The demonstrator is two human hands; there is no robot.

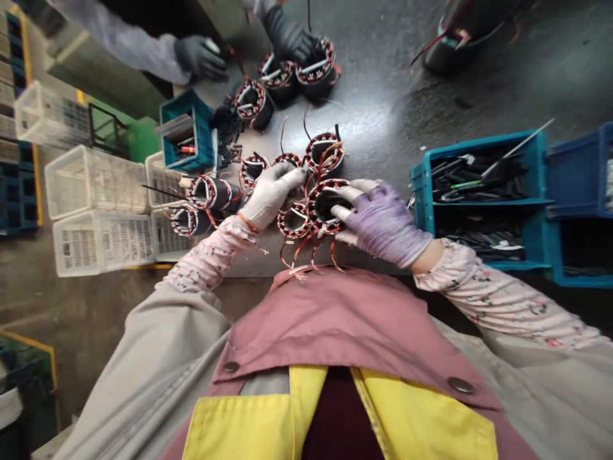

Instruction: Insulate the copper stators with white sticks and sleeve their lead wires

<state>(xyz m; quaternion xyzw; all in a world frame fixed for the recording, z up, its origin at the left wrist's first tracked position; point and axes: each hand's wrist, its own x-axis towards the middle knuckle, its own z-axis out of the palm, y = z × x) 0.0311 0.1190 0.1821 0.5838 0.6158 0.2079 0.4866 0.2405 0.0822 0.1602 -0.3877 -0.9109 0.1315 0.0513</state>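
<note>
My right hand (pixel 383 220), in a purple-and-white glove, grips a motor stator (pixel 322 214) by its rim, fingers inside the bore and the thumb outside. My left hand (pixel 278 191), in a white glove, is closed in a pinch just left of that stator, among the copper wire ends; what its fingertips hold is too small to make out. Against the held stator stands another stator (pixel 293 222) with copper leads trailing toward my apron. Behind them is a stator (pixel 324 153) with a black sleeve sticking up. Two stators (pixel 205 191) lie tipped on their sides left of my left hand.
Across the metal table (pixel 378 115), another person's dark-gloved hands (pixel 290 38) are at more stators (pixel 313 67). Black pieces lie heaped (pixel 227 131) beside a teal bin (pixel 189 134). Teal bins (pixel 424 185) of black strips stand right; white crates (pixel 96 185) are left.
</note>
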